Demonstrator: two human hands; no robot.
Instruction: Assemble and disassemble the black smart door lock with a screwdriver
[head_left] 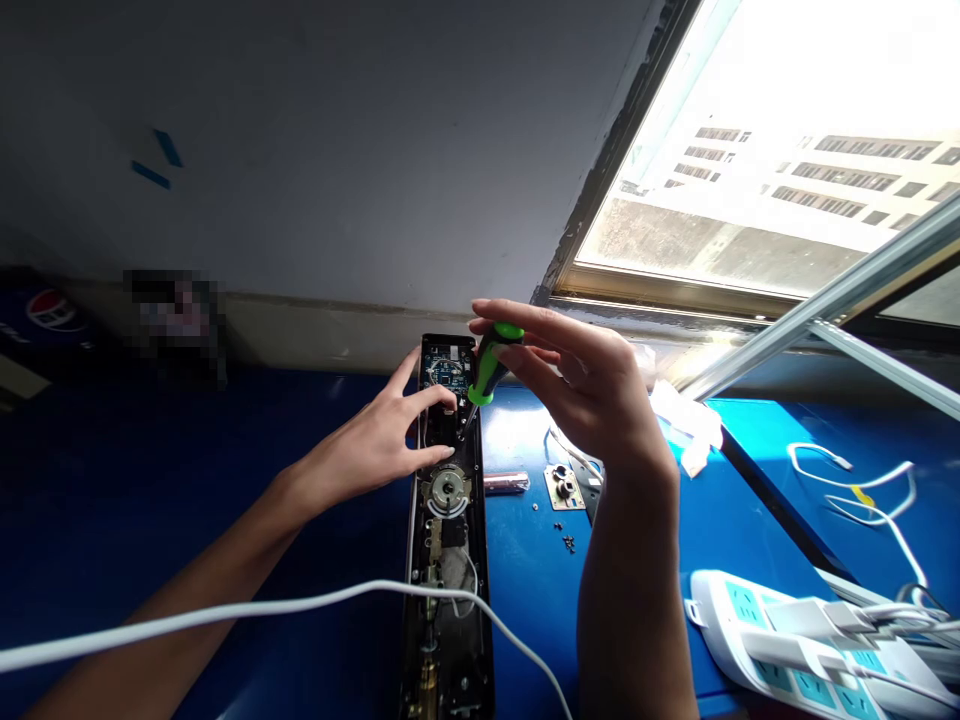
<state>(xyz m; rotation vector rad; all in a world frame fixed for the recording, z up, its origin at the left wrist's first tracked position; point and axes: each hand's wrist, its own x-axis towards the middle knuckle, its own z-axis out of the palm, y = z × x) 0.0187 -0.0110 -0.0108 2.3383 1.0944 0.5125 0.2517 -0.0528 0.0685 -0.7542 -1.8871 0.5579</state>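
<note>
A long black electronic door lock (480, 530) lies opened lengthwise, showing a blue circuit board (445, 372), a round metal disc (448, 487) and brass-coloured parts. My left hand (379, 430) holds its upper part from the left. Thumb and forefinger press on either side of a black block inside, while other fingers reach the far left rim. In my right hand (585, 375) is a green-and-black screwdriver (491, 368), gripped by its handle and tilted. Its shaft points down into the housing beside the black block. Whether the tip sits in a screw cannot be made out.
Right of the lock lie small dark screws (568, 543), a square metal plate (564, 488) and a shiny cylinder (506, 483). A white cable (315, 600) crosses over the lock's lower part. A power strip (787, 640) with plugs sits lower right, below a window (750, 200).
</note>
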